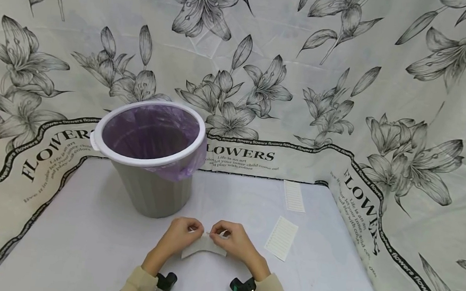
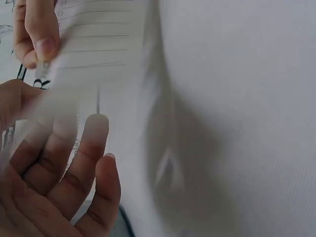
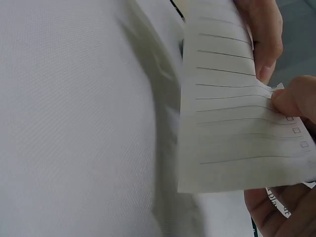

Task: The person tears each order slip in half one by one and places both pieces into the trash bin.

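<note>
Between my hands, near the front of the table, a ruled paper sheet (image 1: 204, 248) with small checkboxes along one edge is held up and bent. My left hand (image 1: 184, 233) pinches its upper edge left of the middle. Close beside it, my right hand (image 1: 230, 240) pinches the same edge with thumb and forefinger. In the right wrist view the paper (image 3: 222, 118) shows a notched, ragged bit of edge next to the right thumb (image 3: 294, 98). The left wrist view shows the sheet (image 2: 98, 39) blurred, partly covering the left fingers (image 2: 94, 138).
A grey waste bin (image 1: 158, 194) with a white rim and purple bag stands behind and left of my hands. Two more ruled sheets lie to the right, one nearer (image 1: 281, 238) and another farther back (image 1: 294, 196). A flower-printed cloth (image 1: 236, 159) surrounds the white table (image 1: 321, 269).
</note>
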{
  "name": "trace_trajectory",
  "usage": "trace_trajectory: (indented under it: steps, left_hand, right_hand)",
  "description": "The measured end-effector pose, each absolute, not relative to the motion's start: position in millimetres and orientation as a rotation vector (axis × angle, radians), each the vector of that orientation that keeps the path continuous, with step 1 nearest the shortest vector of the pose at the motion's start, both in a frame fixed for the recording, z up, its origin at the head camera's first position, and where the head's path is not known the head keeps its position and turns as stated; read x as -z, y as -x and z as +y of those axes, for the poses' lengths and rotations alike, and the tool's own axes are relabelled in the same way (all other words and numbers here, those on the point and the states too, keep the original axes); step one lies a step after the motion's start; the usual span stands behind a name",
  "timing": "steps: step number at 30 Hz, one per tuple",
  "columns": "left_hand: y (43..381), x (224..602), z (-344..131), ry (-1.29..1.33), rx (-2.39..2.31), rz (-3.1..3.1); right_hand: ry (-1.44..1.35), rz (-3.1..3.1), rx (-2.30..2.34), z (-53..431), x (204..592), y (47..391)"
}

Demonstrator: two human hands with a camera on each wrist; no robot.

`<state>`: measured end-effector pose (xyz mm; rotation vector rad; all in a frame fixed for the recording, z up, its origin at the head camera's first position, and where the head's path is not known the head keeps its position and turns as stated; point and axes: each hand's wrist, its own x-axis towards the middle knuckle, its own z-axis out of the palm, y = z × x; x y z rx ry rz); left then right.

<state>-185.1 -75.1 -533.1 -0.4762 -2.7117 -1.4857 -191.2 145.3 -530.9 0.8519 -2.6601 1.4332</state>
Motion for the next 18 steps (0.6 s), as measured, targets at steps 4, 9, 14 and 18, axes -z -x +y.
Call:
trace_trajectory:
  steps: [4, 9, 14, 18]
  left_hand:
    - [186.9, 533.9, -78.0, 0.451, 1.548, -2.684]
    - [186.7, 532.3, -78.9, 0.495, 1.591, -2.648]
    - [186.5, 533.8, -78.7, 0.517, 1.525, -2.636]
    - [187.1, 534.9, -79.9, 0.513, 1.504, -2.644]
  right_hand:
    - [-0.784, -2.648, -1.426, 146.7, 531.5, 191.4]
    - [-0.738, -2.653, -1.418, 146.8, 530.7, 191.8]
    - [-0.71, -2.656, -1.43, 146.8, 530.5, 192.3]
    - [-0.675, -2.67, -1.414, 148.0, 530.3, 192.6]
